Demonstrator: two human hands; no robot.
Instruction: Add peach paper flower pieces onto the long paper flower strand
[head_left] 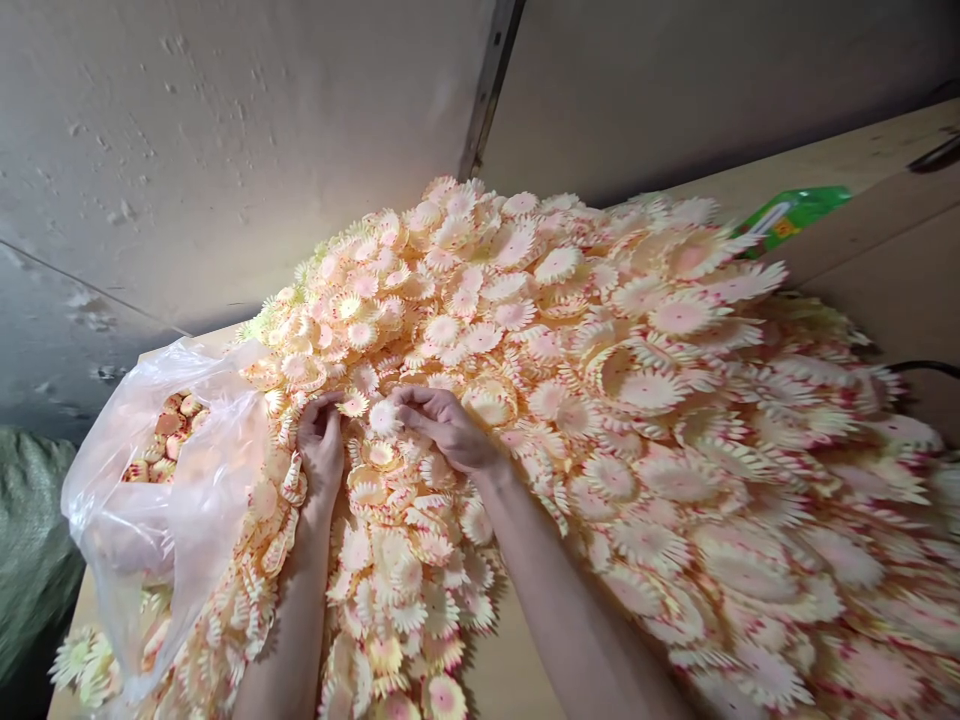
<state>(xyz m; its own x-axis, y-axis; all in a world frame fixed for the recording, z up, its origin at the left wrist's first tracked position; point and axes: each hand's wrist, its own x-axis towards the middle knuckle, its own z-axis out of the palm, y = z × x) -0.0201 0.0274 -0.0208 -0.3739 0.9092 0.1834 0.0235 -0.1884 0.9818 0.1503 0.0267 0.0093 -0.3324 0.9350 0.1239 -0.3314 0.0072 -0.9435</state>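
A large heap of pale cream-pink, fringed flower-petal discs point(555, 330) with red-tinged tips covers the table. My left hand point(322, 430) is closed at the heap's left part, its fingertips on a small yellowish petal disc point(354, 404). Just right of it, my right hand point(446, 425) pinches a whitish petal disc point(385, 418) between thumb and forefinger. The two discs are side by side, close together. More loose petal discs point(405, 575) lie between my forearms.
At the left stands a clear plastic bag point(202, 510) with several rolled red-and-cream pieces point(176, 430) inside. A green packet point(802, 215) lies behind the heap at right. Grey wall panels point(300, 130) rise behind the table. A dark green sack point(34, 540) sits at far left.
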